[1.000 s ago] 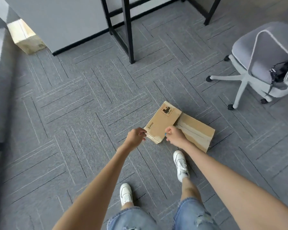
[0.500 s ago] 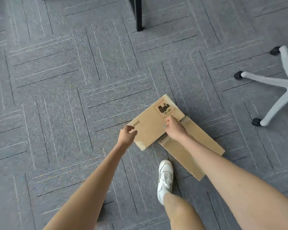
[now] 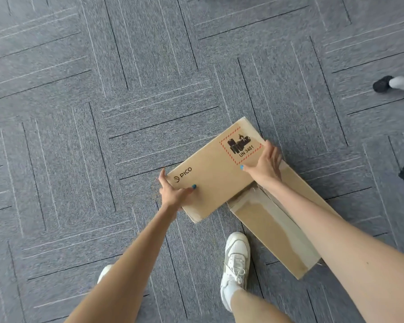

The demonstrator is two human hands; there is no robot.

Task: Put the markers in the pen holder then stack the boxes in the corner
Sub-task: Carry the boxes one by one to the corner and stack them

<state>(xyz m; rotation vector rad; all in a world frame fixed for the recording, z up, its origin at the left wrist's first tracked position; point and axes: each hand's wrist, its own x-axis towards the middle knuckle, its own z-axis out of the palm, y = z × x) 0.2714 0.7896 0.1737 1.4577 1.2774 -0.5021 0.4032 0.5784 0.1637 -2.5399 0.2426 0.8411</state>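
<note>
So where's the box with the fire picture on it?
The PICO box sits mid-frame in the head view, held at both ends by the hands, partly over the taped box, beside the shoe.

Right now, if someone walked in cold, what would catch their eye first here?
Probably the cardboard box in the middle of the grey carpet, with its red-bordered battery warning label. The left hand and the right hand grip its two ends. A second, plainer box lies beside it on the right, next to a white sneaker.

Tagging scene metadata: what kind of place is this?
Probably an office floor: grey patterned carpet tiles, the caster foot of a rolling chair, and cardboard shipping boxes, one marked PICO, on the floor.
</note>
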